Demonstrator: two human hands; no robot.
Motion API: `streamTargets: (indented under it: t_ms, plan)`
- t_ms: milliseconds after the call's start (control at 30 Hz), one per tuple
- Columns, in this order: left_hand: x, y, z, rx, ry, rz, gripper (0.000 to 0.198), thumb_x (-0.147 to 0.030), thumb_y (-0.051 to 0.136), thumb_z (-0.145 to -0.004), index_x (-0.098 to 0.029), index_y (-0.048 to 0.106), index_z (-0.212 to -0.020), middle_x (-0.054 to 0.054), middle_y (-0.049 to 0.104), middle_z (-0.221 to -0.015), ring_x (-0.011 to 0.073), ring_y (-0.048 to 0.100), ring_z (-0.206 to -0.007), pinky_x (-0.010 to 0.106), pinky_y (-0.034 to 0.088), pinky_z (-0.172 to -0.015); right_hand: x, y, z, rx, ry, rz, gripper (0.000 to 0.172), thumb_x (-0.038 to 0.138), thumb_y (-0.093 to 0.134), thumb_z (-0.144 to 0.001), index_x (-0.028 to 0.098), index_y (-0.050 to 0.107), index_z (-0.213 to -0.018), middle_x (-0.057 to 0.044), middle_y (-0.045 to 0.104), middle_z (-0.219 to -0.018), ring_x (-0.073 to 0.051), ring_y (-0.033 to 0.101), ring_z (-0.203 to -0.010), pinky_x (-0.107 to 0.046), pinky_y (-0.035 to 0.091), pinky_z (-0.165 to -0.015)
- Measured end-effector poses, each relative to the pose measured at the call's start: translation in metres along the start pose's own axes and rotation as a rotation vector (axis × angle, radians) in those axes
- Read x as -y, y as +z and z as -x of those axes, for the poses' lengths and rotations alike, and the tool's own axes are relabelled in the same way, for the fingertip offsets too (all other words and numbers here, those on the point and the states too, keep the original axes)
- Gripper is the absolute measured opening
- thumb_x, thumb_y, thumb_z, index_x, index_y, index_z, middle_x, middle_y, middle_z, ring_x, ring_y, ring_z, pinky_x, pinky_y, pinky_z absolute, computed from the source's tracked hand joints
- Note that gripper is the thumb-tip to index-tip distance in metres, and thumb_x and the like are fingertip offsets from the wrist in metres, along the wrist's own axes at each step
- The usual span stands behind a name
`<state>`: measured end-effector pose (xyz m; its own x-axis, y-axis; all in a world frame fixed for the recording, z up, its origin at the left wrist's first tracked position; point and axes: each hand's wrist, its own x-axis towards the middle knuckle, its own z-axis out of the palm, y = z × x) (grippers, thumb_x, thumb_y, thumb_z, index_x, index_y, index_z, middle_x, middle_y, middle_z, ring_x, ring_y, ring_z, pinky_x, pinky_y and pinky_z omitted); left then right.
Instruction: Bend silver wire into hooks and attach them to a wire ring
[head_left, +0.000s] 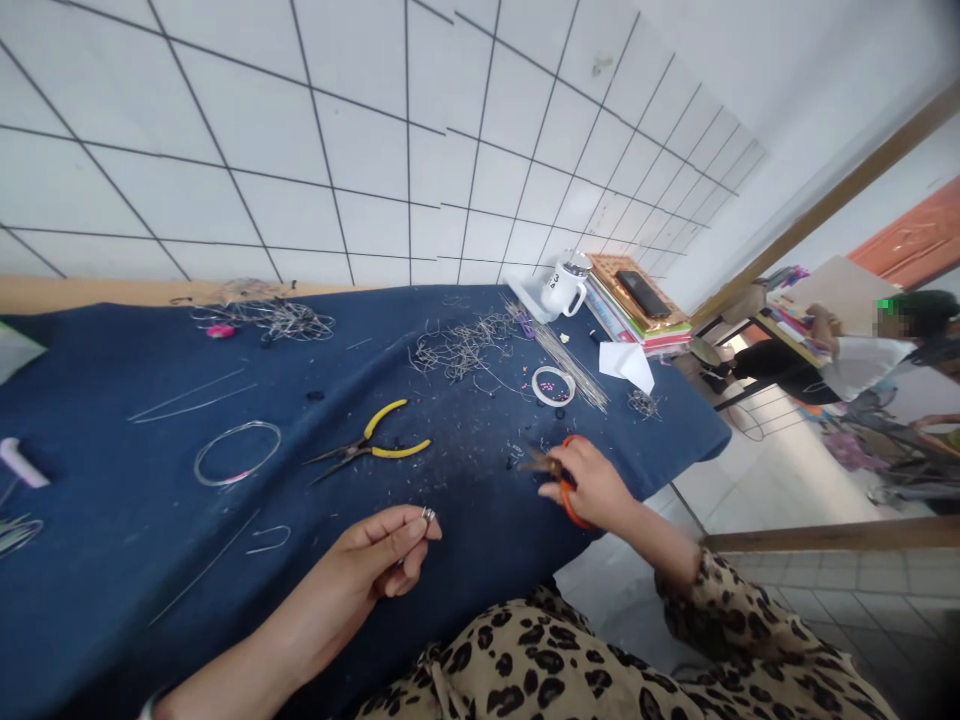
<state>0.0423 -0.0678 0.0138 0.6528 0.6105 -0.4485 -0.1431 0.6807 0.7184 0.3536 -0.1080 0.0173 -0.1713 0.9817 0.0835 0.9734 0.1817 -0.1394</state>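
Note:
My left hand (386, 550) pinches a small piece of bent silvery wire (428, 515) between thumb and forefinger, above the front of the blue cloth (480, 490). To the right, my right hand (589, 483) is closed around orange-handled scissors (571, 508), whose blades point left and are somewhat blurred. Yellow-handled pliers (367, 446) lie spread on the cloth, beyond my left hand. A bent wire hook (268, 538) and a coil of clear wire (238, 453) rest left of them.
Tangled wire pieces (457, 345) lie toward the back, beside a bundle of straight wires (566, 355). A white ring (553, 386) surrounds pink beads. A white mug (564, 288) stands near stacked books (637, 305) at the back right. Another person (919, 315) is in the background.

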Motion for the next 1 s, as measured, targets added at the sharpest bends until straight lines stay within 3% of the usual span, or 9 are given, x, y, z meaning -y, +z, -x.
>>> streamTargets:
  t_ms: [67, 167, 233, 333, 467, 600, 733, 867, 1000]
  plan:
    - [0.001, -0.001, 0.000, 0.002, -0.003, -0.005, 0.021, -0.035, 0.058, -0.077, -0.014, 0.061, -0.079, -0.003, 0.045, -0.051, 0.0058, 0.031, -0.045, 0.022, 0.021, -0.047, -0.002, 0.004, 0.005, 0.054, -0.056, 0.035, 0.045, 0.053, 0.058, -0.073, 0.019, 0.056, -0.103, -0.009, 0.053, -0.090, -0.022, 0.049, -0.087, -0.036, 0.040, -0.078]
    - [0.002, -0.001, 0.001, 0.003, 0.003, -0.013, 0.021, -0.035, 0.059, -0.077, -0.014, 0.061, -0.079, -0.003, 0.045, -0.051, 0.0057, 0.031, -0.045, 0.022, 0.022, -0.047, -0.020, -0.002, -0.003, -0.084, 0.156, 0.107, 0.038, 0.046, 0.057, -0.077, 0.017, 0.057, -0.102, -0.010, 0.053, -0.088, -0.023, 0.049, -0.088, -0.036, 0.039, -0.079]
    - [0.002, 0.000, 0.001, 0.000, 0.006, -0.016, 0.022, -0.036, 0.058, -0.077, -0.014, 0.061, -0.079, -0.003, 0.045, -0.051, 0.0056, 0.031, -0.045, 0.022, 0.022, -0.047, -0.027, -0.007, -0.012, -0.133, 0.208, 0.118, 0.039, 0.043, 0.050, -0.082, 0.015, 0.052, -0.109, -0.012, 0.052, -0.095, -0.024, 0.049, -0.091, -0.037, 0.039, -0.079]
    - [0.001, 0.001, 0.001, 0.007, 0.006, -0.021, 0.022, -0.037, 0.058, -0.078, -0.015, 0.061, -0.079, -0.003, 0.045, -0.051, 0.0058, 0.031, -0.045, 0.022, 0.021, -0.047, -0.010, -0.005, -0.020, -0.130, 0.166, 0.100, 0.039, 0.044, 0.049, -0.082, 0.017, 0.052, -0.110, -0.010, 0.052, -0.095, -0.022, 0.048, -0.091, -0.036, 0.038, -0.081]
    - [0.002, 0.001, 0.000, 0.012, 0.006, -0.021, 0.023, -0.037, 0.059, -0.077, -0.015, 0.061, -0.079, -0.003, 0.046, -0.051, 0.0061, 0.032, -0.045, 0.022, 0.022, -0.048, 0.026, 0.010, -0.033, 0.020, -0.040, 0.088, 0.043, 0.052, 0.050, -0.079, 0.019, 0.054, -0.106, -0.009, 0.052, -0.091, -0.023, 0.048, -0.090, -0.036, 0.038, -0.081]
    - [0.002, 0.001, 0.001, -0.009, 0.010, -0.022, 0.024, -0.038, 0.059, -0.076, -0.015, 0.062, -0.078, -0.003, 0.046, -0.051, 0.0062, 0.031, -0.045, 0.022, 0.022, -0.048, 0.012, -0.001, -0.048, -0.033, 0.094, 0.130, 0.036, 0.046, 0.053, -0.079, 0.018, 0.057, -0.101, -0.010, 0.052, -0.090, -0.023, 0.048, -0.089, -0.036, 0.037, -0.081]
    - [0.001, 0.000, 0.001, -0.005, -0.003, -0.016, 0.024, -0.039, 0.060, -0.075, -0.015, 0.062, -0.078, -0.003, 0.045, -0.051, 0.0064, 0.030, -0.045, 0.022, 0.022, -0.047, -0.007, -0.016, -0.033, -0.090, 0.127, 0.091, 0.041, 0.046, 0.052, -0.080, 0.017, 0.052, -0.109, -0.011, 0.052, -0.096, -0.023, 0.048, -0.093, -0.037, 0.038, -0.082]
    - [-0.001, 0.000, 0.000, 0.020, -0.018, -0.005, 0.024, -0.038, 0.060, -0.076, -0.014, 0.063, -0.079, -0.002, 0.047, -0.053, 0.0063, 0.032, -0.046, 0.022, 0.023, -0.048, -0.005, -0.007, -0.006, 0.058, -0.039, 0.022, 0.046, 0.053, 0.059, -0.072, 0.020, 0.055, -0.105, -0.008, 0.052, -0.093, -0.022, 0.049, -0.089, -0.036, 0.040, -0.080]
    - [0.001, 0.000, 0.000, -0.043, 0.024, 0.030, 0.023, -0.037, 0.060, -0.075, -0.014, 0.063, -0.080, -0.002, 0.048, -0.054, 0.0058, 0.033, -0.046, 0.022, 0.025, -0.048, -0.012, -0.004, -0.011, -0.063, 0.138, 0.083, 0.035, 0.040, 0.058, -0.078, 0.020, 0.055, -0.106, -0.009, 0.053, -0.092, -0.022, 0.050, -0.089, -0.036, 0.040, -0.079]
